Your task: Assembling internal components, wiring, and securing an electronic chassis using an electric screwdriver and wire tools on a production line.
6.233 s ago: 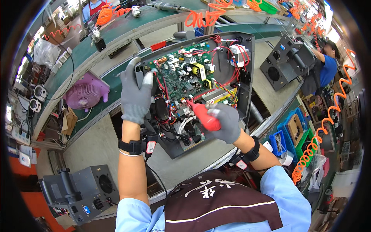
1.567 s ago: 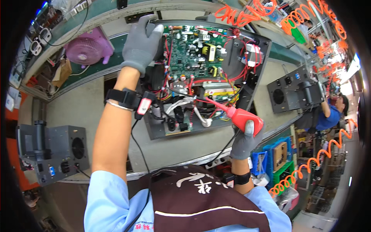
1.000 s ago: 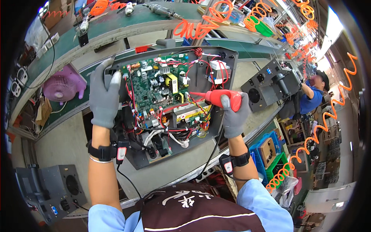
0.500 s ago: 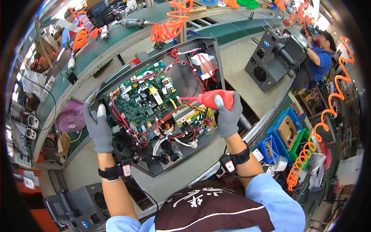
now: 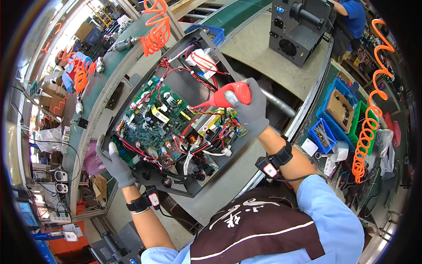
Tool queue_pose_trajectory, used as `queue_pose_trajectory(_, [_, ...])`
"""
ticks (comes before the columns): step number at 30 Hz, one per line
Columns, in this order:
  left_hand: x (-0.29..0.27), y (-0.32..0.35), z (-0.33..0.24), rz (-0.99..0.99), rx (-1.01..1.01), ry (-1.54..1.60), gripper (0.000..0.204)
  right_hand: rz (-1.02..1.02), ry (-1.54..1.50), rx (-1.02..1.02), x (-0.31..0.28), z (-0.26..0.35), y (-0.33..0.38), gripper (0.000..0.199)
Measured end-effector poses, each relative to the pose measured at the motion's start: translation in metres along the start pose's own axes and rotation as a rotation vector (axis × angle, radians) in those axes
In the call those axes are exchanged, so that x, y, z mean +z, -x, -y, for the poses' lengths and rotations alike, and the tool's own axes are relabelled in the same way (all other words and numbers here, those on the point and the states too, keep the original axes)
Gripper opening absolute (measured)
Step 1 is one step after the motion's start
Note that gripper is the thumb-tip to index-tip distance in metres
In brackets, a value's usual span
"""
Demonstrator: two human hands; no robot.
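Note:
An open dark metal chassis [image 5: 180, 79] lies on the bench, holding a green circuit board [image 5: 151, 116] with red and white wiring. My left hand [image 5: 115, 162], in a grey glove, grips the chassis's near left edge. My right hand [image 5: 250, 108], also gloved, is closed around a red powered screwdriver [image 5: 228, 94]. Its tip points left, down into the wiring beside the board. Both wrists wear black bands with small tags.
A grey machine box [image 5: 303, 26] stands at the upper right, with another person in blue [image 5: 347, 17] behind it. Blue and green parts bins [image 5: 338, 110] sit to my right. Orange coiled air hoses [image 5: 156, 26] hang overhead. A pink fan [image 5: 91, 163] lies at left.
My left hand slid from the chassis's top corner down to its near left edge. My right hand brought the red screwdriver up from the chassis's lower right over the wiring.

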State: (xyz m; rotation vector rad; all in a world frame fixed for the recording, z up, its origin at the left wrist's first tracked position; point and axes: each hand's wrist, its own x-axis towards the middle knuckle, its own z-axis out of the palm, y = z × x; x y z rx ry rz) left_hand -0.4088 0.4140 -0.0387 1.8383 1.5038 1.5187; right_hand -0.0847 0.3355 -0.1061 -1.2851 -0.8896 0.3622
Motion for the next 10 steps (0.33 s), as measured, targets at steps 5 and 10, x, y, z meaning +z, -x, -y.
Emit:
queue_pose_trajectory(5, [0.001,-0.002,0.007,-0.049,-0.074,0.013,0.039,-0.075,-0.029,0.104,0.006,-0.01,0.011,0.031])
queue_pose_trajectory(10, [-0.002,-0.001,0.013,-0.047,-0.055,0.026,0.041,-0.099,0.003,0.019,0.005,-0.01,0.016,0.033])
